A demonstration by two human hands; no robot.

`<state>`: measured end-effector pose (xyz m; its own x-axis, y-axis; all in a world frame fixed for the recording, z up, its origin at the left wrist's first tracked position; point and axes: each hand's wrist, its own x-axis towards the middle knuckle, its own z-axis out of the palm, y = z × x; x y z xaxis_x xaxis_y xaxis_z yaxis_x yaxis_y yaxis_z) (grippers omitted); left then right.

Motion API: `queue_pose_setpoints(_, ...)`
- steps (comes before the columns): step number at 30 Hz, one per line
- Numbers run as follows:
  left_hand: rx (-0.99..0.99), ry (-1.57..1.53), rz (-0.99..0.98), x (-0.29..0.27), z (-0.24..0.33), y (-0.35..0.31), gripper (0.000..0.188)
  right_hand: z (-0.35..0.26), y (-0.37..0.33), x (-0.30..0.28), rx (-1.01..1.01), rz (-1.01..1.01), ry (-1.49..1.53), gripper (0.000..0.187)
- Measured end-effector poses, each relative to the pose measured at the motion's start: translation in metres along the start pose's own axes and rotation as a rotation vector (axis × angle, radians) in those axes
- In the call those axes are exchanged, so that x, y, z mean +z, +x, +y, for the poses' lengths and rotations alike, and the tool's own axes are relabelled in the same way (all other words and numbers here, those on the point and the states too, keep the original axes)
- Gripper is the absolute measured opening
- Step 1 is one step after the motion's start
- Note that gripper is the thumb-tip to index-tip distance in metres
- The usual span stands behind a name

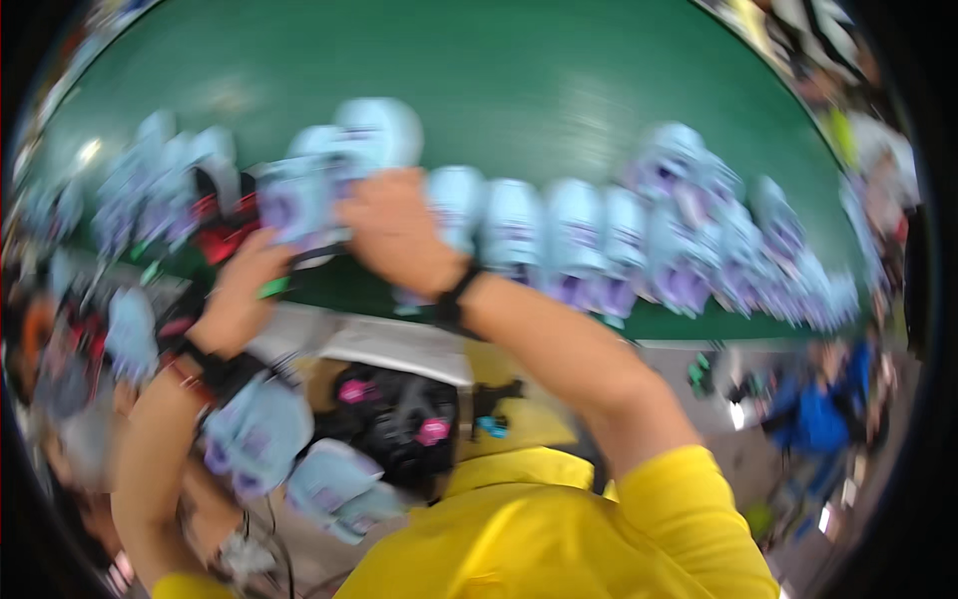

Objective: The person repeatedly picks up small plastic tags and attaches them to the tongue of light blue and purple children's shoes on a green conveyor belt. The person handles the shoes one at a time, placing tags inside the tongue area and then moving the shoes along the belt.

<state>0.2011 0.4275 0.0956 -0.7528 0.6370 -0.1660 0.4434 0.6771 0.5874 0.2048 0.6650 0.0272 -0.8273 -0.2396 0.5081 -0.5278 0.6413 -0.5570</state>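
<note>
Two hands (242, 285) (394, 232), many shoes (513, 222), one table (589, 70)

Shoes (513, 225) line the near side of the table (579, 80)

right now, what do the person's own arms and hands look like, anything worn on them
The left hand and right hand are gloveless. The right wears a black band; the left, a dark strap and a thin reddish band. The short sleeves are yellow; blur hides finer markings.
</note>
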Motion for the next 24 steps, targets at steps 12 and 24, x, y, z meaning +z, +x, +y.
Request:
queue_pose_setpoints(12, 0.248, 0.343, -0.215, 0.013, 0.069, 0.029, 0.038, 0.022, -0.233, -0.308, 0.962, 0.117, -0.289, 0.018)
queue_pose_setpoints(24, 0.348, 0.434, -0.563, 0.062, 0.068, 0.076, 0.035, -0.002, -0.325, -0.314, 1.024, -0.52, -0.181, 0.035)
